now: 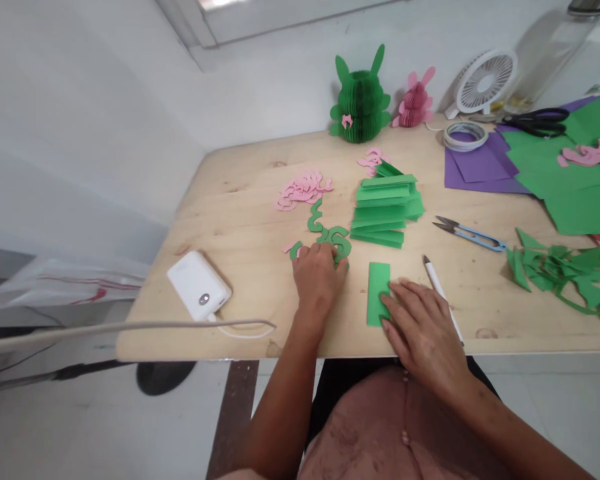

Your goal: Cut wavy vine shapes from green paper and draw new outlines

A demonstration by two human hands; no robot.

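My left hand (318,279) bends its fingers down onto a small heap of curved green paper cutouts (339,241), which shows around its fingertips. Beneath the palm, the pieces are hidden. My right hand (425,323) lies with fingers stretched out, their tips on the right edge of a green paper rectangle (379,287). A white pen (441,293) rests just beyond that hand. Above the green heap is a pile of pink paper cutouts (305,189). Folded green paper strips (384,208) are stacked to its right.
Blue-handled thread snips (470,233) and green scraps (563,270) lie right. Behind them are purple paper (480,163), green sheets (575,193), tape (465,136), black scissors (537,123) and a fan (486,81). Green (361,107) and pink (414,105) paper rabbits stand back. A power bank (199,285) sits left.
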